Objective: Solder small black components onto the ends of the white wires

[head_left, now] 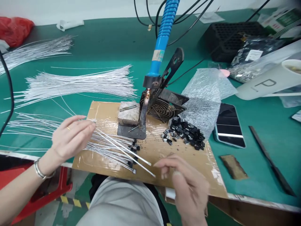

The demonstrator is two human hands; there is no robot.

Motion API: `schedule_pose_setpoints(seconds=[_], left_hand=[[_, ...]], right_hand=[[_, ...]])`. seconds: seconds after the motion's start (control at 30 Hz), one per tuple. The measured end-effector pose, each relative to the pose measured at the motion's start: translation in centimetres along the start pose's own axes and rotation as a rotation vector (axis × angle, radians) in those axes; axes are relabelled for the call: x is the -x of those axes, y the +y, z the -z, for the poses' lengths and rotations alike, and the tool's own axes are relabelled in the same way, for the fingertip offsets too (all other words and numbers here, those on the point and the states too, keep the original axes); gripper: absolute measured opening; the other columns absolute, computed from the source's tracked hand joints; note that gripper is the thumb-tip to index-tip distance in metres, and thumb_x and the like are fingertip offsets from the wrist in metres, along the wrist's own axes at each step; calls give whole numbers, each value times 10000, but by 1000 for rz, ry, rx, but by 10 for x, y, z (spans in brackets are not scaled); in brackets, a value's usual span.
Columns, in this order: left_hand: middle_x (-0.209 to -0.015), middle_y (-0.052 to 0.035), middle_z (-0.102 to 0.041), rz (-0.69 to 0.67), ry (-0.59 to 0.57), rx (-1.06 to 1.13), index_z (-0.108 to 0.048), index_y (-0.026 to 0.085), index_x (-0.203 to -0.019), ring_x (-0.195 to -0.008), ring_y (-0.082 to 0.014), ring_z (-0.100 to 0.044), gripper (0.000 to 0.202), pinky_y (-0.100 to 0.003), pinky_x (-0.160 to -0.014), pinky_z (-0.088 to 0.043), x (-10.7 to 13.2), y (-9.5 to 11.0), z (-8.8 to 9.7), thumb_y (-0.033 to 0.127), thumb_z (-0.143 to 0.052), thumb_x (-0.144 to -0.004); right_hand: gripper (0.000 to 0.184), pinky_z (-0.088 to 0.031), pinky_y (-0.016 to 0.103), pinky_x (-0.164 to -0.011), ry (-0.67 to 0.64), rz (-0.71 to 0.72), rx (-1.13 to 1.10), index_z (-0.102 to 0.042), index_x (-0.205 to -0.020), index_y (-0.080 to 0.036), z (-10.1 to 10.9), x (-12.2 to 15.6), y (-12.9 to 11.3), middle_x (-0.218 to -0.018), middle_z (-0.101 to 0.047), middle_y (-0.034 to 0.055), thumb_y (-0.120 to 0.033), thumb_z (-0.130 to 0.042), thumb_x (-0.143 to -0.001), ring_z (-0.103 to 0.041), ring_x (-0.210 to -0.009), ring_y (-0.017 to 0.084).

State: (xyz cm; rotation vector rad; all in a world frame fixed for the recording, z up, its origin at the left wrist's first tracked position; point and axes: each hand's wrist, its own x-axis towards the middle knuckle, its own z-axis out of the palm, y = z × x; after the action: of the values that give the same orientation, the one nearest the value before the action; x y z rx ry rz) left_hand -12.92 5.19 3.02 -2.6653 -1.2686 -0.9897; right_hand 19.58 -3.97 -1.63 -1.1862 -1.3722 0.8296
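My left hand (72,136) is closed in a pinch around a couple of thin white wires (124,147), whose bare-looking tips point down to the right. My right hand (185,185), slightly blurred, is just right of those tips; its thumb and fingers are apart and I see nothing between them. Below the held wires lies a bunch of similar wires with black end pieces (129,164). Beyond them, a soldering iron (146,103) hangs tip down in a clamp over a dark metal plate (138,135), beside a pale block (129,116) with short metal sticks on it.
Cardboard (150,157) covers the bench front. A pile of small black parts (185,131) sits by bubble wrap (202,94) and a round-grilled fan (162,108). Rightward are a phone (229,125), a flat dark tool (270,160) and a cup (268,81). More wires (80,83) lie left.
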Motion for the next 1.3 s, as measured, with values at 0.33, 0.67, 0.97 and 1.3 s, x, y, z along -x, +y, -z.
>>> schedule_pose_setpoints(seconds=[0.33, 0.67, 0.97, 1.3], left_hand=[[-987, -122, -836, -430, -62, -261, -720, 153, -1093, -886, -249, -793, 258, -432, -888, -647, 22, 5, -29, -12, -686, -897], [-911, -166, -824, -521, -45, -244, -720, 48, -1020, -823, -250, -766, 146, -427, -837, -615, 19, 14, -37, -20, -607, -955], [-894, -132, -817, -459, -55, -148, -694, 102, -1037, -763, -228, -737, 187, -409, -806, -605, 19, 20, -41, -15, -646, -899], [-749, 6, -736, 473, -510, 763, -732, 177, -878, -658, -123, -636, 214, -226, -620, -496, -16, 89, -40, 246, -589, -1023]], right_hand=[[237, -393, 230, -522, -71, -127, 16, -640, -700, -209, -21, 12, -13, -639, -551, -37, -182, -699, -928, -515, -568, 114], [273, -352, 242, -534, -31, -124, 16, -631, -699, -217, -25, 7, -15, -638, -542, -47, -174, -676, -965, -483, -573, 105], [270, -326, 225, -519, -22, 28, 169, -583, -726, -207, -22, 0, -14, -649, -488, -60, -122, -654, -972, -448, -562, 81], [220, -373, 206, -530, -64, 23, 111, -645, -760, -212, -31, 2, -10, -671, -561, -55, -125, -681, -960, -508, -572, 78]])
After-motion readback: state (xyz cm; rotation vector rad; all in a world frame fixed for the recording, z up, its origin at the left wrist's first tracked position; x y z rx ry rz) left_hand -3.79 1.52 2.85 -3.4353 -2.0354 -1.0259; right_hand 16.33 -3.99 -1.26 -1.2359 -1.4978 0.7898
